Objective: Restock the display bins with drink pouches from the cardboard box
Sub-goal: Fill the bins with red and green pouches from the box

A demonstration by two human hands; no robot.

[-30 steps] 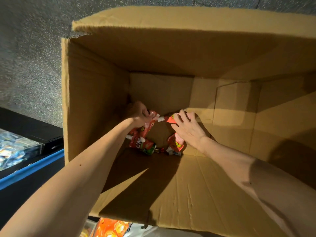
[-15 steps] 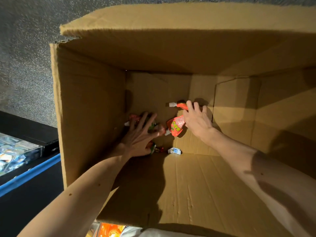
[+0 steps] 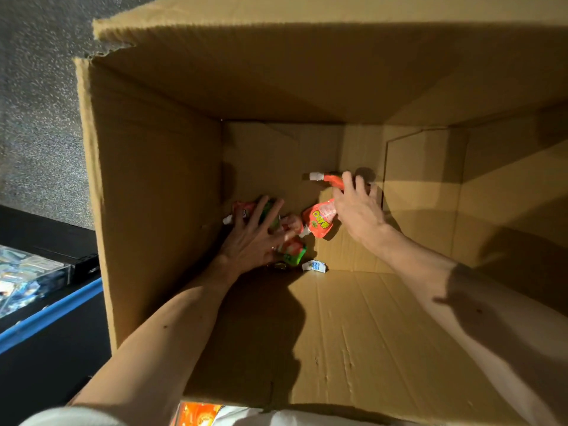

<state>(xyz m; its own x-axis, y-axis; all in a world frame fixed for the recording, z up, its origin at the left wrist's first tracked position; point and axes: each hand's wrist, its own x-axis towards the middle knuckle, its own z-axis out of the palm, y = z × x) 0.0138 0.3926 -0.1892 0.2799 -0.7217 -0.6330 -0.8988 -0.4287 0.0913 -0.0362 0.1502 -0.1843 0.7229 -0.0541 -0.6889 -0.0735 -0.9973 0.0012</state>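
- Head view: left hand (image 3: 255,238), fingers spread, presses on drink pouches (image 3: 292,250) at the cardboard box's (image 3: 153,195) far-left corner.
- Right hand (image 3: 356,210) lies over a red pouch (image 3: 333,180); grip unclear.
- Box looks nearly empty, last few to go.

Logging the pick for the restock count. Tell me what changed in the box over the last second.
The left hand released its grip and now lies spread on the pouch pile. The right hand moved toward the far right, taking the yellow-lettered pouch and the capped pouch along. The cardboard box and small white packet stayed put.
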